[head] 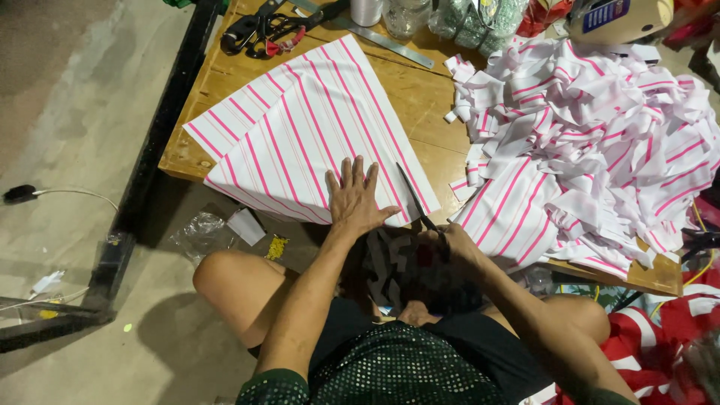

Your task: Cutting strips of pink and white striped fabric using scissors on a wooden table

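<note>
Left hand (354, 196) flat on striped fabric (307, 127), right hand (450, 244) gripping scissors (416, 201)

Striped fabric under the scissors

The white fabric with pink stripes (315, 135) lies flat on the wooden table, a roughly triangular folded piece with its point toward the table's far edge and its near edge hanging just over the table's front. The scissors (415, 196), dark-bladed, are tilted along the fabric's right edge, blades on the cloth, handles toward the front of the table.
</note>
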